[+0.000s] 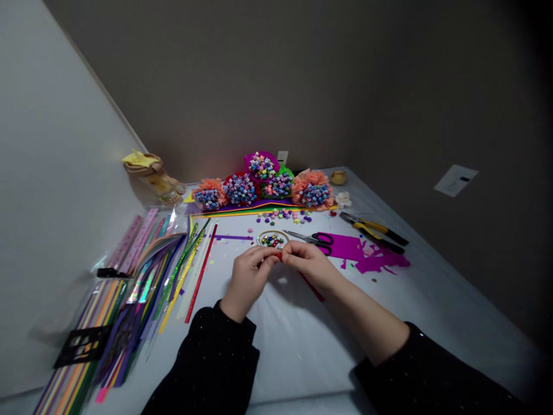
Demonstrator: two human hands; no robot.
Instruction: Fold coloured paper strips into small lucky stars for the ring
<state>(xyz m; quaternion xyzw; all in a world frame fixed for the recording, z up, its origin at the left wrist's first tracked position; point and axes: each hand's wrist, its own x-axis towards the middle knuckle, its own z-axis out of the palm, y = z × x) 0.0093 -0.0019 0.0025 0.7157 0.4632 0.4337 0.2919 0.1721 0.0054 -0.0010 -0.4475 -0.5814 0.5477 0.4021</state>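
Observation:
My left hand (249,275) and my right hand (309,263) meet over the middle of the white table, fingers pinched together on a thin red paper strip (311,286). The strip's free end trails down to the right under my right wrist. A small folded red bit shows between the fingertips. Just beyond the hands lies a small round dish (272,238) holding several tiny coloured paper stars.
Long coloured paper strips (142,288) fan out at left. Scissors (313,238), magenta paper scraps (367,256) and yellow-handled pliers (374,229) lie at right. Paper flower bouquets (263,184) filled with stars line the back, loose stars (283,216) before them.

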